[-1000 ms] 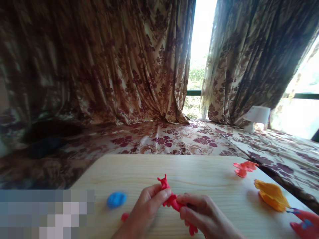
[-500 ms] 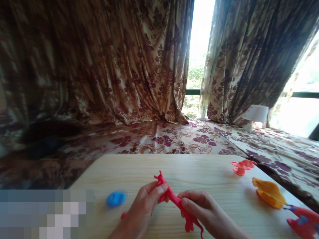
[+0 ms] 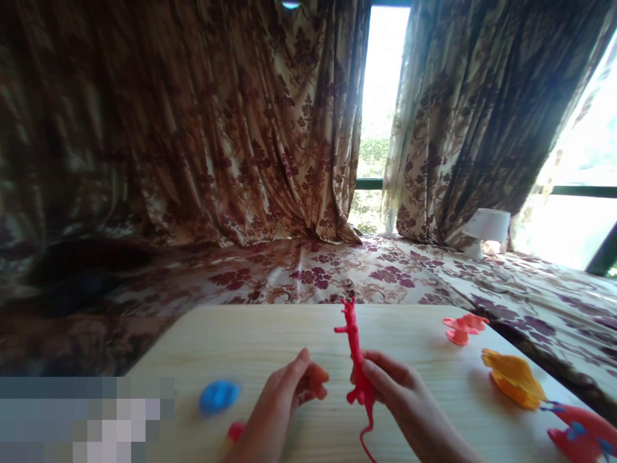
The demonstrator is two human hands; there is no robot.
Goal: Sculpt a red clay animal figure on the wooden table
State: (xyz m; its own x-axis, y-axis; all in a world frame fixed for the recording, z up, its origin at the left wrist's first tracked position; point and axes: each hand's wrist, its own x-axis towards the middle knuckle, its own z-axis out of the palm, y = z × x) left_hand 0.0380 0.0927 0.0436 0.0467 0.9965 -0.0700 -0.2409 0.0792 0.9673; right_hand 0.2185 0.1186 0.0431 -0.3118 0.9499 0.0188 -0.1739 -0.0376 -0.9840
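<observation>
My right hand (image 3: 393, 395) pinches a thin red rubbery toy animal (image 3: 355, 354) around its middle and holds it upright above the wooden table (image 3: 299, 334), head up and tail hanging down. My left hand (image 3: 284, 402) hovers just left of the toy, fingers loosely curled, holding nothing. A small red piece (image 3: 235, 431) lies on the table under my left wrist, and a blue oval toy (image 3: 218, 396) lies further left.
On the table's right side lie a pink-orange toy (image 3: 463, 326), a yellow-orange toy (image 3: 515, 378) and a red toy with blue marks (image 3: 581, 437). Behind the table is a flowered bedspread (image 3: 337, 270), patterned curtains (image 3: 216, 128) and a white lamp (image 3: 486, 228).
My left hand has let go of the red toy's head and drawn back. My right hand has swung the toy from slanted to upright and moved it right.
</observation>
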